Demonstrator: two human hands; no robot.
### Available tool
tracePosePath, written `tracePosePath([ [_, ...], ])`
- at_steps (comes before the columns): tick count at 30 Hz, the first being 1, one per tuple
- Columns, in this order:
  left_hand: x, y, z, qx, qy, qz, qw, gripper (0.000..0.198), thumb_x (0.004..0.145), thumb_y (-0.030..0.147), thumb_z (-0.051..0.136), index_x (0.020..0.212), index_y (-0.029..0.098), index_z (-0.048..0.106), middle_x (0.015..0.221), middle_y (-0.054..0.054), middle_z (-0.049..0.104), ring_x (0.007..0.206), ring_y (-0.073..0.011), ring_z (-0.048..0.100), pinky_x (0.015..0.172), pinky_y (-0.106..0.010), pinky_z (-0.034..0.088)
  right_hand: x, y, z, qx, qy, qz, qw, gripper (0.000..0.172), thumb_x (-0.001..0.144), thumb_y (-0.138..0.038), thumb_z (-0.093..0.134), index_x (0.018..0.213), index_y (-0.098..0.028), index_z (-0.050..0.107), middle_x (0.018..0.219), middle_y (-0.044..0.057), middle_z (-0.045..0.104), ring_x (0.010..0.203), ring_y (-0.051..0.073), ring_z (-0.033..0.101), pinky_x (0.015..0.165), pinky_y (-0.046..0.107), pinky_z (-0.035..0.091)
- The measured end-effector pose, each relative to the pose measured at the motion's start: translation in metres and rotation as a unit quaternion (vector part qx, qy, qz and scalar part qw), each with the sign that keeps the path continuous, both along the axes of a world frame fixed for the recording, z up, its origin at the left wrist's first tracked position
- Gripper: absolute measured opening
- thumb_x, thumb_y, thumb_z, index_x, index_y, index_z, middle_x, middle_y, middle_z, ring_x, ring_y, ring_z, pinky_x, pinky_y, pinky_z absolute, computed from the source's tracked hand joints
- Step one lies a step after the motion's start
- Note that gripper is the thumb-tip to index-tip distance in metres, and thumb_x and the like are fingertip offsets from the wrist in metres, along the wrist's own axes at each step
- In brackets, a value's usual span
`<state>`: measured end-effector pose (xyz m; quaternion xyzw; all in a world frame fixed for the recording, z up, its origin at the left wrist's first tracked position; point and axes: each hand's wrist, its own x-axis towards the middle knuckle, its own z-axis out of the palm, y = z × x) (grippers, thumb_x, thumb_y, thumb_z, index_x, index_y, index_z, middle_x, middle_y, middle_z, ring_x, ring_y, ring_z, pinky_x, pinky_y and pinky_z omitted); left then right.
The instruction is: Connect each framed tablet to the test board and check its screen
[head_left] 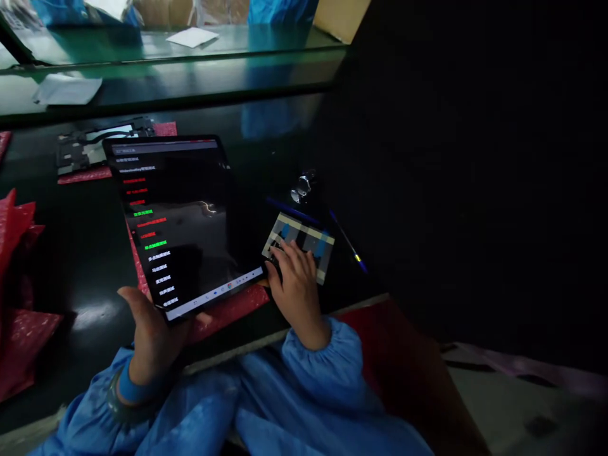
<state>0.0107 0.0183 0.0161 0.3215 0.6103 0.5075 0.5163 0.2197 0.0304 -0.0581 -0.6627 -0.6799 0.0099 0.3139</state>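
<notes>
A tablet (185,221), its dark screen lit with a list of red, green and white text lines, is tilted up in front of me. My left hand (154,326) grips its lower left corner, with the thumb at the side edge and other fingers under it. To the right, my right hand (297,278) lies over a small flat card with pale and blue strips (324,256). Its fingers are stretched out over the card, and the thumb is near the tablet's lower right corner. Whether the fingertips press on the card I cannot tell.
Beyond the card lie a shiny metal object (303,187) and a pen (349,240). Red bubble-wrap (26,342) sits at the left. Behind the tablet is a dark frame-like device part (71,152). A raised shelf (213,69) runs along the back, with white sheets (69,90).
</notes>
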Motion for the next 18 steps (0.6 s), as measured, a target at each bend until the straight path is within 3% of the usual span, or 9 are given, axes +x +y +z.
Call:
tracePosePath([
  [3,0.0003,0.0006,0.0035,-0.001,0.001,0.016,1.000,0.085,0.059,0.102,0.035,0.064,0.025,0.070,0.043,-0.009,0.058,0.090,-0.0402,0.074,0.082,-0.052,0.063,-0.0003,0.0003,0.0003,0.008,-0.002,0.005,1.000,0.044,0.104,-0.044,0.039,0.123,-0.016,0.066,0.135,0.018,0.064,0.135,0.033,0.053,0.113,0.064,0.036],
  [6,-0.0011,-0.0002,0.0018,0.003,-0.012,-0.007,1.000,0.081,0.061,0.100,0.038,0.062,0.025,0.069,0.039,-0.008,0.054,0.092,-0.0401,0.074,0.090,-0.053,0.061,0.0004,-0.0006,0.0001,0.008,0.000,0.012,1.000,0.044,0.104,-0.043,0.039,0.131,-0.017,0.062,0.136,0.017,0.064,0.137,0.032,0.051,0.114,0.063,0.035],
  [13,-0.0008,-0.0001,-0.0053,0.000,-0.088,-0.003,0.996,0.084,0.057,0.100,0.043,0.071,0.022,0.072,0.046,-0.009,0.061,0.067,-0.0377,0.074,0.066,-0.050,0.065,-0.0075,0.0025,0.0019,0.007,-0.038,-0.027,0.999,0.040,0.103,-0.041,0.043,0.123,-0.017,0.068,0.130,0.017,0.067,0.130,0.035,0.057,0.108,0.063,0.041],
  [18,0.0016,0.0008,-0.0020,0.031,-0.098,-0.001,0.995,0.079,0.064,0.095,0.049,0.081,0.022,0.073,0.061,-0.006,0.070,0.047,-0.0249,0.067,0.051,-0.041,0.063,-0.0036,0.0056,0.0038,0.001,-0.013,0.011,1.000,0.042,0.104,-0.041,0.039,0.124,-0.017,0.068,0.130,0.017,0.067,0.129,0.035,0.058,0.108,0.066,0.040],
])
